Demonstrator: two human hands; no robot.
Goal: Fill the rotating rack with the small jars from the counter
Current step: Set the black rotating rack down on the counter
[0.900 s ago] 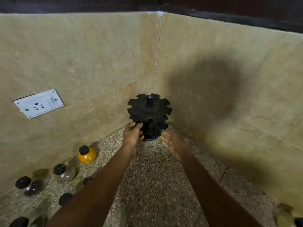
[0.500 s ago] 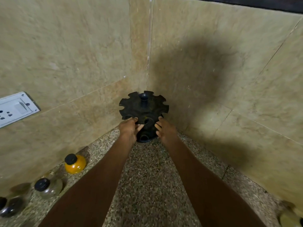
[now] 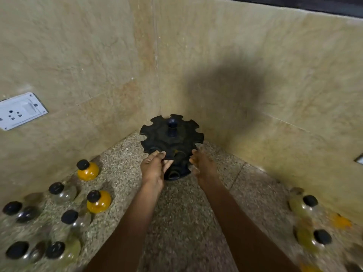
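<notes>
Left hand [image 3: 153,169] pinches the rack [image 3: 171,138] rim; right hand [image 3: 202,163] hovers beside it, fingers loose. Jars [image 3: 59,193] left of the rack look glassy, slippery: grip below caps.

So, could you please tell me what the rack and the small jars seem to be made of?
Rack: probably moulded plastic, uniformly matte black with notched edges. Jars: see-through bodies, glass or clear plastic, cannot tell which; dull black caps, likely plastic.

Speckled granite counter [image 3: 182,222] meets two beige tiled walls [image 3: 78,55] at the far corner. A white socket plate [image 3: 20,110] is mounted on the left wall. A dark shadow [image 3: 225,91] falls on the right wall.
</notes>
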